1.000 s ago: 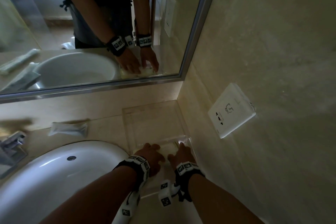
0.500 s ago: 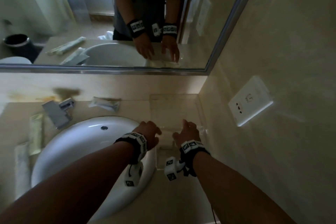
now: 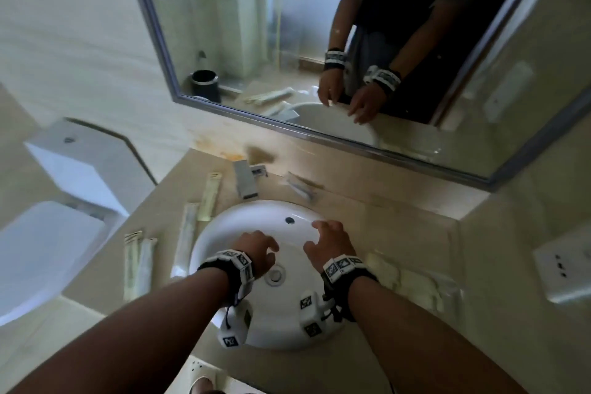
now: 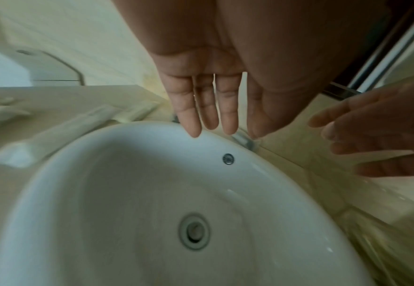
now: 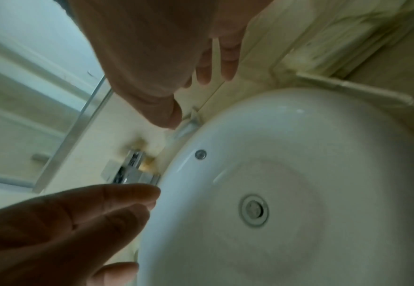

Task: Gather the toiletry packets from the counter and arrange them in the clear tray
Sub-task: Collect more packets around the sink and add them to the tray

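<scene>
**Both hands empty above the basin, packets waiting on either side**

Lower left of the head view: two long packets (image 3: 138,261) side by side on the table (image 3: 96,269), well clear of the basin. Just right of them, a slim sleeve (image 3: 188,232) along the sink rim, and a second slim sleeve (image 3: 209,197) further up toward the tap. Likely light, thin film wrappers, soft and prone to crumple and slide on the polished stone; best pinched near the middle or lifted by one end, judging by the shape.

Centre: left hand (image 3: 256,249) over the sink (image 3: 224,227), fingers (image 4: 229,108) straight and loosely spread, holding nothing. Right hand (image 3: 332,243) beside it, fingers (image 5: 227,63) likewise relaxed and apart, nothing held. Above them, the tap (image 3: 246,181) at the upper rim, standing between the left-side sleeves and the short packet (image 3: 300,185) lying just beyond the rim to the right of the tap; awkward to reach round, probably.

Right: clear tray (image 3: 415,278) on the table beside the basin, blurred, pale contents inside hard to make out. Wall socket (image 3: 563,269) at the far right edge. Mirror (image 3: 319,41) across the upper frame; toilet (image 3: 48,249) at the far left, off the table.
</scene>
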